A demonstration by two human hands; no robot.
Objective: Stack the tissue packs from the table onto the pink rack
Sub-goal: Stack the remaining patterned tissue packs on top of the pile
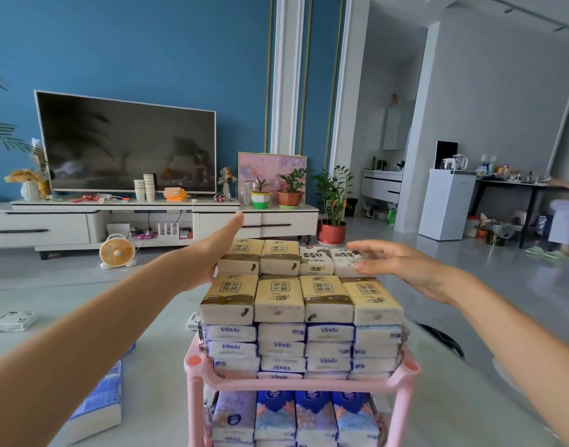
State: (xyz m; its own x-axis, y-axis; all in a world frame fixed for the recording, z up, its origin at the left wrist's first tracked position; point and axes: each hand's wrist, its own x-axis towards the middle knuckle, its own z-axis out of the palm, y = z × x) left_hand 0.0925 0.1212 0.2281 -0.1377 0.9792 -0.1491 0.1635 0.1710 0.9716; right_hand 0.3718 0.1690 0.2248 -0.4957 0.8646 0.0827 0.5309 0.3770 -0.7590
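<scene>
Left grip (212, 253): fingers straight, holding nothing, palm flat against the left end of the rear tan pack row (278, 256). Right grip (402, 269): fingers relaxed, nothing held, tips touching the rightmost white pack (344, 261) of that row. Pink rack (302, 383): top shelf piled high, tan packs over Vinda packs (281, 345). Loose blue pack (96, 408) lies on the tabletop (154, 350), left.

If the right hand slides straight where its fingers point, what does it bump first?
Probably the white tissue pack at the stack's back right; fingertips of the right hand look almost on it.
</scene>
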